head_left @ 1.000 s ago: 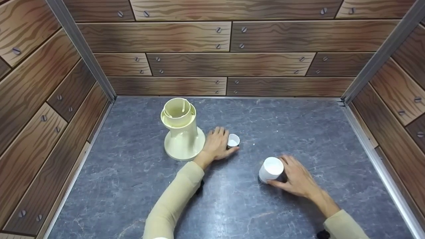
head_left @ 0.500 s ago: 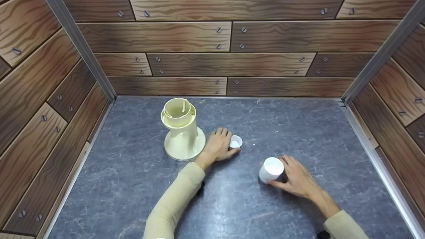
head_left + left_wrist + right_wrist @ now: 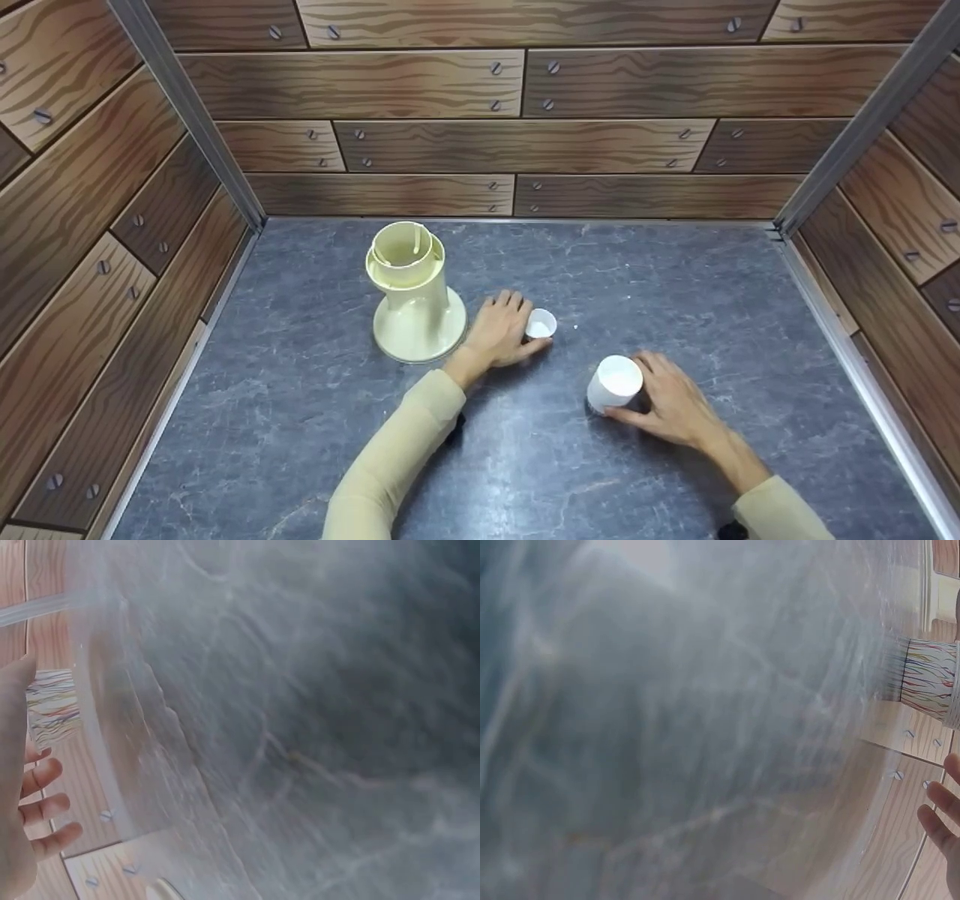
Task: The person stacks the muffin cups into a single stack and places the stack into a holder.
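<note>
In the head view my left hand [image 3: 499,330] is at the small white cup [image 3: 541,327], which stands upright with its mouth up. My thumb lies along the near side and the fingers reach past its far left side. Colored streaks cover the cup's wall in the left wrist view. Farther right, my right hand [image 3: 671,401] holds a taller white cup-like cylinder [image 3: 616,386] standing on the table. The thumb is at its near side, the other fingers behind. The right wrist view shows the same streaked pattern [image 3: 928,679] with a pale rim.
A cream stand [image 3: 418,330] with a wide round base and a ringed, open top is close left of my left hand. Wood-patterned walls [image 3: 435,142] enclose the dark marbled table [image 3: 300,420] at the back and sides. Several tiny white specks dot the tabletop.
My left hand and the small cup have moved slightly right, toward the taller cylinder. The right hand and its cylinder stay in place, as does the cream stand.
</note>
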`<state>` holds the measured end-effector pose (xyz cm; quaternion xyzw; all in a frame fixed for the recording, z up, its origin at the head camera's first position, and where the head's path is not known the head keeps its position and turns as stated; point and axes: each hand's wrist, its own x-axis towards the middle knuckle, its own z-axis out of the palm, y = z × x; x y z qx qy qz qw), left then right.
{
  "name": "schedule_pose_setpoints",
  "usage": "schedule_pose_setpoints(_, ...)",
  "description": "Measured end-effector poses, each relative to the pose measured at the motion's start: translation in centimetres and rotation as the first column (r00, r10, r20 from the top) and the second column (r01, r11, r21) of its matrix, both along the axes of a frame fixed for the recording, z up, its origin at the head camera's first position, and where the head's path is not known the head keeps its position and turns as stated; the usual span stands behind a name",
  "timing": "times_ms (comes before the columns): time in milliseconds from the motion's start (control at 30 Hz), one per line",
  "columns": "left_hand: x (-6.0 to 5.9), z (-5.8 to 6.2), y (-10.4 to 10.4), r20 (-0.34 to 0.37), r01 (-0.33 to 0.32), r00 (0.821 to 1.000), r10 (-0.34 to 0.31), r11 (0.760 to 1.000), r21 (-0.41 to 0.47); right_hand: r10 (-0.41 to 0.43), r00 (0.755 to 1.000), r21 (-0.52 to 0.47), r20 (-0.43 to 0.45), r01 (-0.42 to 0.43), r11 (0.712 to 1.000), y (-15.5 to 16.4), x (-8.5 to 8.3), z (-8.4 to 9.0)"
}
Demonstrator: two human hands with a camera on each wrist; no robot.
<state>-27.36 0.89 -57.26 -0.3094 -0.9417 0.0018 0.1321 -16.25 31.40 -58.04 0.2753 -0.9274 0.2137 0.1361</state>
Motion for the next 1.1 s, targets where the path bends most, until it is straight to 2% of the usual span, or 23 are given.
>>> schedule_pose_setpoints(533,1.3,0.8,0.9,0.001,0.081,0.997,-0.082,0.993,0.09,0.002,1.0,0.005,-0.012,-0.002,1.0,0.1,0.0,-0.1)
schedule_pose_setpoints(867,2.3,1.7,1.1,-0.054,0.135,0.99,-0.13,0.985,0.107,0.015,1.0,0.011,-0.021,-0.014,1.0,0.1,-0.1,-0.1)
schedule_pose_setpoints(1100,2.8,2.1,1.2,-0.055,0.172,0.985,-0.165,0.975,0.139,0.01,1.0,0.015,-0.027,-0.01,1.0,0.1,-0.1,0.0)
